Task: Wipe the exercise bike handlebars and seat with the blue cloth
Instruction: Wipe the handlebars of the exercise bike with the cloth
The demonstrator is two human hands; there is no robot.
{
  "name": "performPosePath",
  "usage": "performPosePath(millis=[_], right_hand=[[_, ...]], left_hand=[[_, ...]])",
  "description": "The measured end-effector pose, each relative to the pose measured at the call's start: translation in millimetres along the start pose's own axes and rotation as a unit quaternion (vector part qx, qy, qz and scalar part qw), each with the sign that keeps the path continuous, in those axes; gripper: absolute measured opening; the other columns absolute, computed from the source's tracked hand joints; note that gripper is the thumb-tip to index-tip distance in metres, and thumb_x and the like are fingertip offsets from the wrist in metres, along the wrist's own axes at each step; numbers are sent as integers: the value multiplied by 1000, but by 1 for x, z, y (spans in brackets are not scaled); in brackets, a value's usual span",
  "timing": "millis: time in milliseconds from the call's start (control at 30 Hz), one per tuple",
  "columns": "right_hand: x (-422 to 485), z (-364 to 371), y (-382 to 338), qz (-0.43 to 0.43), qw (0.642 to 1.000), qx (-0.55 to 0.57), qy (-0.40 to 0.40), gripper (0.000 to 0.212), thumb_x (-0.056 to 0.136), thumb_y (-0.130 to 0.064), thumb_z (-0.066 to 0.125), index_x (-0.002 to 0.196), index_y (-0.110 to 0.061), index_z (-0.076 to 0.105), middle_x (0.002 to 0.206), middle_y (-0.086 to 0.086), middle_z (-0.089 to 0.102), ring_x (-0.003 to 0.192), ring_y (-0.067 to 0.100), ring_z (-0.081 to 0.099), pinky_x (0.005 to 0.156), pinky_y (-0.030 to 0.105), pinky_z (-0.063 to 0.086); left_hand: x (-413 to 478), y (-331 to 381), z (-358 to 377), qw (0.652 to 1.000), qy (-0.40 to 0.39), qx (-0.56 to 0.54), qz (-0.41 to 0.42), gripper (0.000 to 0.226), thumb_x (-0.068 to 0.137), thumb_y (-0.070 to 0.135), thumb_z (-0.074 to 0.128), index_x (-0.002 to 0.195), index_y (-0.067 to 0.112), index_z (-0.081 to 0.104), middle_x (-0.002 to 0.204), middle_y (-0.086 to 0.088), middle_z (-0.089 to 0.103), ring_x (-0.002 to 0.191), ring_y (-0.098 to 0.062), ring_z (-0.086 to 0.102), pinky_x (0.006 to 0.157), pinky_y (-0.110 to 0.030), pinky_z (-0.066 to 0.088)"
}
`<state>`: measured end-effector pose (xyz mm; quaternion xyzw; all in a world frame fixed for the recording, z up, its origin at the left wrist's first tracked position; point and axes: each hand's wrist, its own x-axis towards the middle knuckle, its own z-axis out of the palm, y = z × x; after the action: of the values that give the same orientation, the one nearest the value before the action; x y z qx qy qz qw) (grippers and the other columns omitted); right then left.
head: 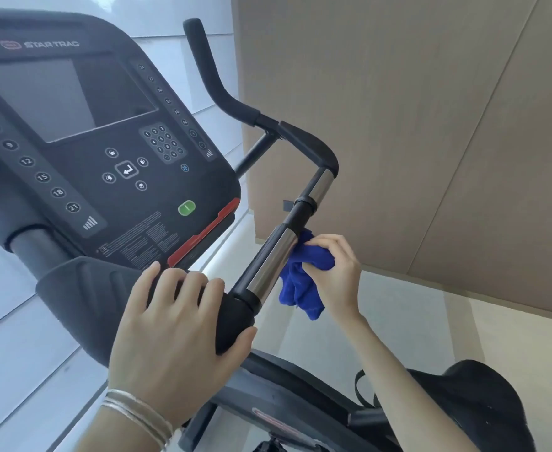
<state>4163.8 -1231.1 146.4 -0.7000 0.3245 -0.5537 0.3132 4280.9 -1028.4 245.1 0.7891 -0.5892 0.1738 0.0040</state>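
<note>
The exercise bike's right handlebar [304, 203] runs from a black end grip near me up to a bend, with two chrome sensor sleeves along it. My right hand [336, 275] is closed on the bunched blue cloth [300, 282], which presses against the right side of the lower chrome sleeve [271, 262]. My left hand [176, 337], with silver bangles on the wrist, wraps over the black end grip [235, 321] of the same bar. The black seat [476, 406] shows at the bottom right, partly behind my right forearm.
The dark console [98, 151] with screen, keypad and green button fills the left. A black upright handlebar horn [202, 66] rises behind it. A brown panelled wall [431, 125] stands to the right, pale wall panels to the left. The bike frame [284, 402] lies below.
</note>
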Motion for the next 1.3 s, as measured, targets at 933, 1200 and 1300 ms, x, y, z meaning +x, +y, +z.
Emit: performPosePath(millis=[933,1200,1300], right_hand=[[166,-47,59,-136,966,-83,-205,43,81,3,60,120,-14,60,132,3,50,121,30,47,100,48,41],[124,-51,55,-279,918,-71,-273,43,81,-15,62,124,-21,56,134,3,51,122,21,46,102,25,40],[148,-49,64,-233,938,-70,-248,44,78,-5,63,121,-16,60,131,4,55,118,24,50,102,31,43]], left_hand=[[150,102,49,989,0,30,-146,52,95,40,34,143,26,19,107,4,56,94,-19,55,68,-28,28],[148,108,45,989,49,-10,-139,52,54,14,86,101,0,69,54,-11,55,44,-30,53,43,-30,41],[149,108,47,989,58,-6,-137,48,56,13,84,100,0,69,53,-12,55,43,-31,51,43,-30,41]])
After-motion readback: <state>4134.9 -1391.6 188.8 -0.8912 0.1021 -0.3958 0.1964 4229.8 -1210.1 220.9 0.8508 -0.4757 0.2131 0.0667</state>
